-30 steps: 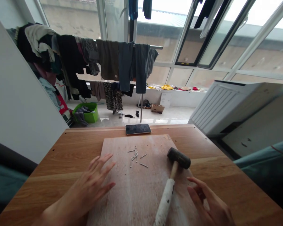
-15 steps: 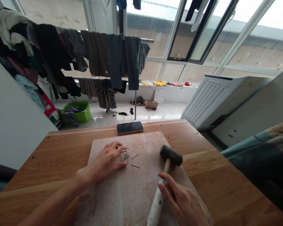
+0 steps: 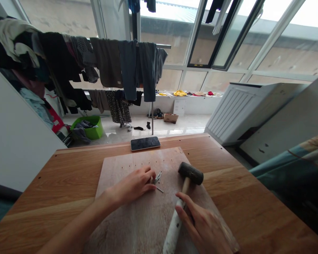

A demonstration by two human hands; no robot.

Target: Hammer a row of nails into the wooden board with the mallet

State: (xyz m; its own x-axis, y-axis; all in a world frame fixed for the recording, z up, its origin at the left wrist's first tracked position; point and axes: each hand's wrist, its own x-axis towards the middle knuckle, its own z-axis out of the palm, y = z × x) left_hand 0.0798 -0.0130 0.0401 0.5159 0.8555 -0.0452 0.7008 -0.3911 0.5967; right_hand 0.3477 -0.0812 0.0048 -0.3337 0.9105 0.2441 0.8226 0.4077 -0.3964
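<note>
Several loose nails [image 3: 158,177] lie bunched on a wooden board [image 3: 127,218]. My left hand [image 3: 143,179] is curled around that bunch, with thumb and fingers closed in on it; some nail ends stick out to the right, and the rest are hidden by the fingers. A mallet [image 3: 191,173] with a black head and a partly white handle slants across the right side of the board, its head at the far end. Around its handle, my right hand [image 3: 201,222] is closed, thumb and forefinger near the head.
A row of small dark holes or dots runs along the board's far part. Beyond the board a phone [image 3: 145,143] lies on the wooden table [image 3: 228,183]. Past the table stand a green tub [image 3: 94,131], a rack of hanging clothes [image 3: 107,63] and a white ribbed appliance [image 3: 229,113].
My left hand has moved right and slightly nearer, sweeping the spread-out nails into a tighter bunch. My right hand and the mallet have barely shifted.
</note>
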